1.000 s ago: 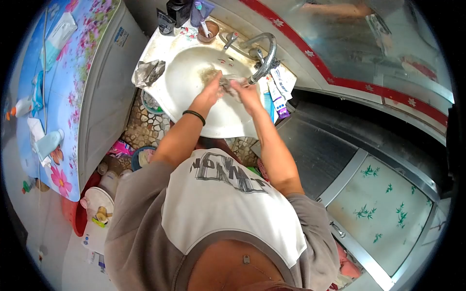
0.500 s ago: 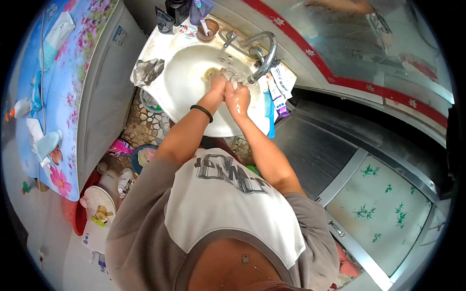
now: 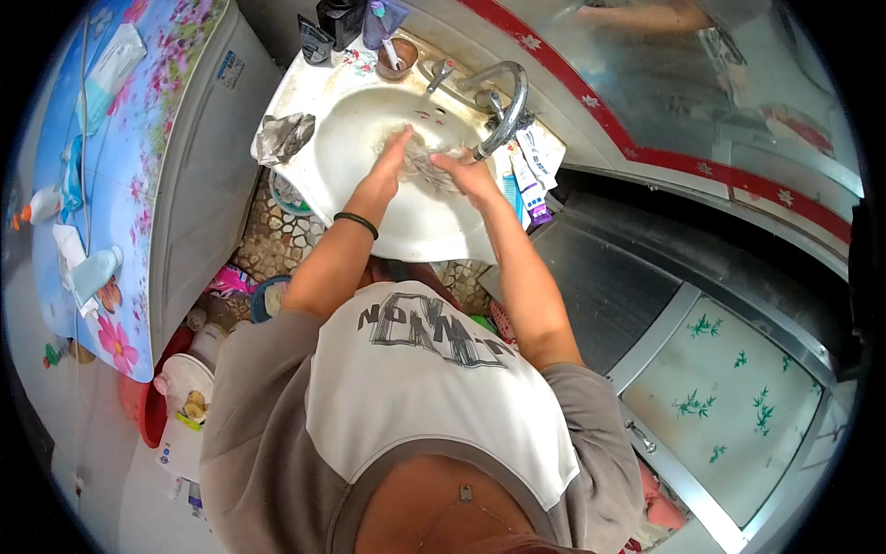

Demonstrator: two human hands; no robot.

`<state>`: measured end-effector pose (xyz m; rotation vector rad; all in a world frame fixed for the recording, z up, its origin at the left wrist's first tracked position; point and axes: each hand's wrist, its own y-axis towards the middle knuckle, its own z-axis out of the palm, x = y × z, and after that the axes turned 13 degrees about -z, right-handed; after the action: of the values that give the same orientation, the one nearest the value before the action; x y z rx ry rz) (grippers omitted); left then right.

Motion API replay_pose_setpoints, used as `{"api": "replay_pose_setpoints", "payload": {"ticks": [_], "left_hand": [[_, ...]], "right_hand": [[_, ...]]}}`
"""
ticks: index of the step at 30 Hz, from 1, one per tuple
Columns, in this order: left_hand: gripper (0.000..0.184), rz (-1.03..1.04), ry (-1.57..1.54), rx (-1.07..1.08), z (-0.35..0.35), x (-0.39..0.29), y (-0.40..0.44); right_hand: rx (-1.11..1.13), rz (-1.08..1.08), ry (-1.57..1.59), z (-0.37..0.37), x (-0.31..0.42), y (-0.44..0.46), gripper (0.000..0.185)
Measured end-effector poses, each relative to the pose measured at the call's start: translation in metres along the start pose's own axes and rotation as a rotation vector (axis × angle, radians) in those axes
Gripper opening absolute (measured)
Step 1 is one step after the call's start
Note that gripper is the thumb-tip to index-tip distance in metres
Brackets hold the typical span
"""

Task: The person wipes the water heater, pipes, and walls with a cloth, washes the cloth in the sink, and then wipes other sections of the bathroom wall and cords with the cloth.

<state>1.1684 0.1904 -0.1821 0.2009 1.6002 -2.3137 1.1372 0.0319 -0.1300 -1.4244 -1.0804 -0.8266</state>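
Note:
Over the white washbasin [image 3: 341, 175], a thin, translucent greyish-white thing [image 3: 423, 168], crumpled and blurred, is spread between my hands; I cannot tell its kind. My left hand [image 3: 395, 155] is at its left side, fingers stretched out, a dark band round the wrist. On the other side, my right hand [image 3: 464, 174] has its thumb over the thing's edge, the fingers partly hidden behind it. Close above my right hand is the spout of a curved chrome faucet [image 3: 517, 97].
On the basin's rim are a crumpled grey packet [image 3: 284, 138], a brown cup [image 3: 397, 57] with a toothbrush, dark pouches, tubes [image 3: 531, 180] and a blue comb [image 3: 510, 192]. A flower-printed appliance [image 3: 129, 185] stands left, a mirror [image 3: 683, 92] ahead, and a frosted panel [image 3: 729, 388] right.
My hands were pressed together round a whitish bunch below the spout. They have moved apart, the left one going left, and the thin thing has spread out between them.

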Motion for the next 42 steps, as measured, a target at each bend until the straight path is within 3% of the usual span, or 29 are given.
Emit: {"api": "replay_pose_setpoints", "payload": {"ticks": [2,3,6,7,9,11,14,15,18,19,22,23,26,27,30,31,34,35,36,38,39,42], "left_hand": [[0.065,-0.125,-0.020,-0.055,0.005,0.021,0.014],[0.060,-0.119,-0.274,0.113,-0.001,0.043,0.046],[0.045,-0.242,-0.512,0.416,-0.011,0.063,0.087],[0.035,-0.045,-0.493,0.355,-0.001,0.054,0.056],[0.034,0.031,-0.467,0.170,0.018,0.041,0.028],[0.038,0.064,-0.344,0.025,0.029,0.045,0.035],[0.040,0.152,-0.331,0.091,0.049,0.052,0.049],[0.045,0.055,-0.376,0.023,0.045,0.049,0.053],[0.049,-0.023,-0.382,0.208,0.022,0.041,0.055],[0.049,-0.105,-0.250,0.082,0.036,0.017,0.013],[0.048,-0.077,-0.303,0.284,0.045,0.031,0.006],[0.048,-0.097,-0.294,0.342,0.049,0.024,-0.022],[0.047,-0.033,-0.294,0.375,0.050,0.012,-0.032],[0.046,-0.053,-0.300,0.439,0.043,0.005,-0.034],[0.046,0.023,-0.211,0.371,0.019,0.001,-0.025],[0.047,0.191,-0.044,0.240,0.013,0.002,-0.022],[0.047,-0.118,0.027,-0.019,0.006,0.007,-0.019],[0.057,-0.248,-0.088,0.069,0.003,0.015,0.000],[0.059,-0.117,-0.164,0.179,0.004,0.023,0.006],[0.064,0.143,-0.312,0.399,0.010,0.039,0.014],[0.051,0.071,-0.343,0.425,0.012,0.034,0.031],[0.038,-0.208,-0.607,0.418,0.017,0.031,0.003]], "right_hand": [[-0.137,0.108,0.001,0.019,-0.005,-0.001,0.034],[-0.078,-0.033,-0.066,0.029,-0.003,-0.008,0.029],[-0.111,-0.629,-0.353,0.068,0.002,-0.034,0.030],[-0.145,-0.544,-0.481,0.067,0.006,-0.037,0.031],[-0.209,-0.369,-0.726,0.065,0.012,-0.039,0.035],[-0.338,-0.252,-0.757,0.042,-0.006,-0.018,0.035],[-0.483,-0.154,-0.671,0.025,-0.010,-0.005,0.038],[-0.525,-0.134,-0.618,0.025,-0.008,-0.003,0.040],[-0.345,-0.232,-0.717,0.058,0.015,-0.023,0.041],[-0.370,-0.212,-0.700,0.051,0.011,-0.018,0.046],[-0.459,-0.080,-0.641,-0.002,-0.026,0.013,0.054],[-0.292,0.034,-0.450,-0.018,-0.020,0.022,0.057],[-0.231,0.420,0.434,-0.008,0.024,0.005,0.058],[-0.090,0.444,0.638,-0.016,0.013,0.008,0.051],[-0.088,0.220,-0.092,-0.019,-0.015,0.016,0.042],[-0.199,0.033,-0.166,-0.013,-0.011,0.012,0.033],[-0.278,-0.207,-0.208,0.016,-0.023,0.002,0.027],[-0.235,-0.261,-0.365,0.032,-0.007,-0.013,0.025],[-0.178,-0.479,-0.476,0.042,-0.005,-0.023,0.026],[-0.114,-0.509,-0.583,0.056,0.009,-0.046,0.026],[-0.112,-0.550,-0.645,0.060,0.018,-0.050,0.025],[-0.181,-0.575,-0.800,0.058,0.019,-0.047,0.022]]}}
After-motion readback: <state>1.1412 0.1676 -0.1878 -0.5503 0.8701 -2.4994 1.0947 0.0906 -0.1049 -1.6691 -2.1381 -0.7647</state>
